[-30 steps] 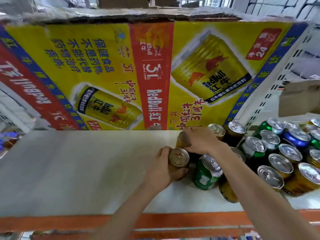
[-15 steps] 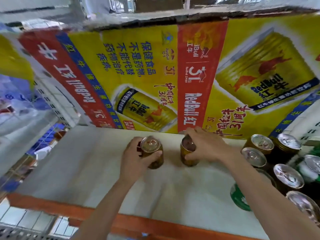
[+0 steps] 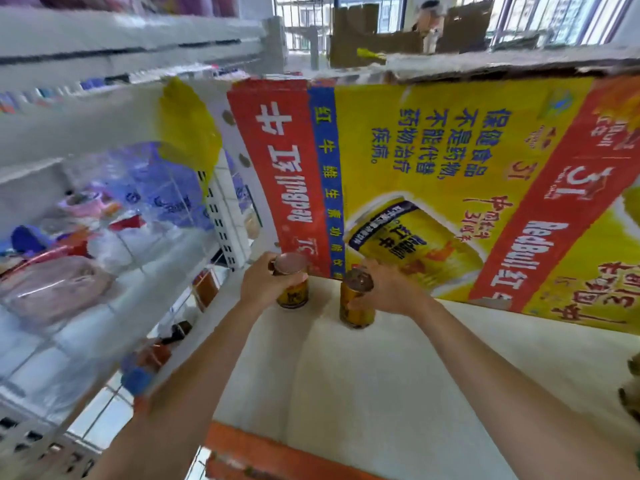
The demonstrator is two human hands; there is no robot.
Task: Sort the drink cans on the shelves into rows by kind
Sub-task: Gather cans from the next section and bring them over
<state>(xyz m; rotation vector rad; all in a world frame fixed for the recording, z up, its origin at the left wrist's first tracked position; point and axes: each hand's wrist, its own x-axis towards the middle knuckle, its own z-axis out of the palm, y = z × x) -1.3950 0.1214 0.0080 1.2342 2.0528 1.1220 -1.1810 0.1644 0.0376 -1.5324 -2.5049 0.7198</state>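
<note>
Near the middle of the frame, the left hand has its fingers curled round a gold can, with the thumb across the can's front just under the lid. This can stands upright at the far left end of the white shelf, close to the bottom edge of a large yellow and red cardboard panel that stands along the back of the shelf and fills the upper right of the frame.

Just to the right, the right hand grips a second gold can, fingers wrapped round its right side and the forefinger reaching over the rim. That can is also upright on the shelf, slightly nearer the camera than the first. The two cans stand near each other with a narrow strip of shelf showing between them.

An orange strip runs along the shelf's front edge at the bottom of the frame. At the far right edge, partly cut off, dark blurred can shapes sit on the same shelf, well apart from the two held cans; their kind cannot be told.

The left half of the frame shows neighbouring white shelving with blurred packaged goods in pink, blue and red
</note>
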